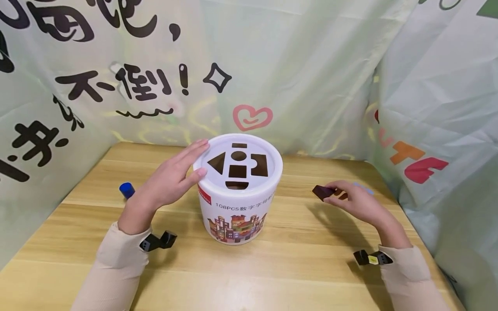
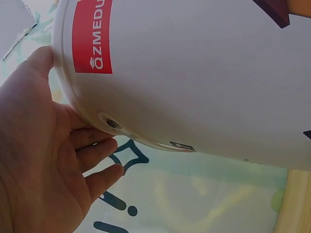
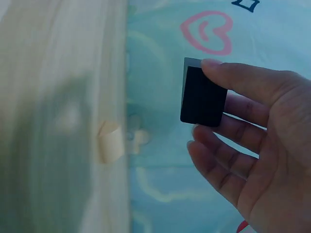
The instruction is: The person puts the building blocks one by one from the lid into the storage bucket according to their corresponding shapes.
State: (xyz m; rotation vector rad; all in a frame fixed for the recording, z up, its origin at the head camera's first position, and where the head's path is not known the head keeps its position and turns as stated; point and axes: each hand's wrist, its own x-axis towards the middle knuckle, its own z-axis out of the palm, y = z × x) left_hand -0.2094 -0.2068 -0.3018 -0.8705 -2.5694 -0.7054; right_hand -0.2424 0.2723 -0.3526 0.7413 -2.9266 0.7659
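A white toy-block bucket [image 1: 233,216] stands upright on the table, its lid [image 1: 212,179] cut with several shaped holes: a triangle, a circle, a square and others. My left hand [image 1: 165,181] rests against the bucket's left rim, thumb at the front and fingers further back. In the left wrist view, the thumb touches the rim and the loosely extended fingers lie beside the bucket. Off to the right, my right hand [image 1: 355,203] pinches a dark wooden block [image 1: 322,192] between thumb and fingers, raised over the table. The right wrist view shows the flat face of this block [image 3: 201,97].
A blue cylinder block [image 1: 126,190] is on the table beyond my left wrist. Partly hidden behind my right hand lies a light blue piece [image 1: 363,188]. Printed cloth [image 1: 311,86] hangs around the back and sides of the wooden table [image 1: 295,276].
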